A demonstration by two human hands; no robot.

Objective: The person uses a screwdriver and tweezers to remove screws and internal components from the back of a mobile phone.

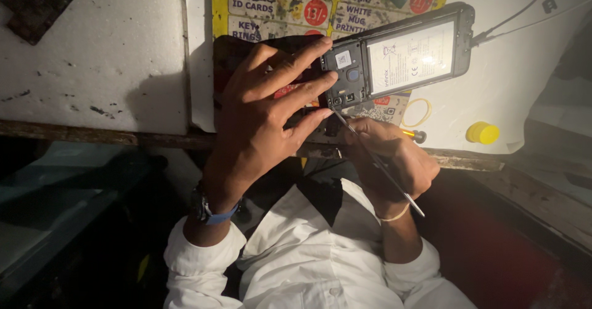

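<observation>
A black smartphone with its back cover off (401, 53), its white battery showing, lies on the pale surface (92, 50) atop a yellow printed sheet (222, 1). The left hand (265, 112) spreads its fingers wide, fingertips pressing the phone's camera end. The right hand (391, 158) is closed around thin metal tweezers (376, 161), tip at the phone's lower edge; a yellow bottle cap (482, 133) sits nearby.

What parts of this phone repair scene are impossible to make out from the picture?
Head view only:
- Tool tip: the thin metal tool in the right hand meets the opened phone where the left hand shadows it.
- The phone's left end: covered by the left hand's fingers.
- Cable: runs off the top edge.
- Below the bench: too dark.
- Yellow cap: too small to tell what it belongs to.
</observation>
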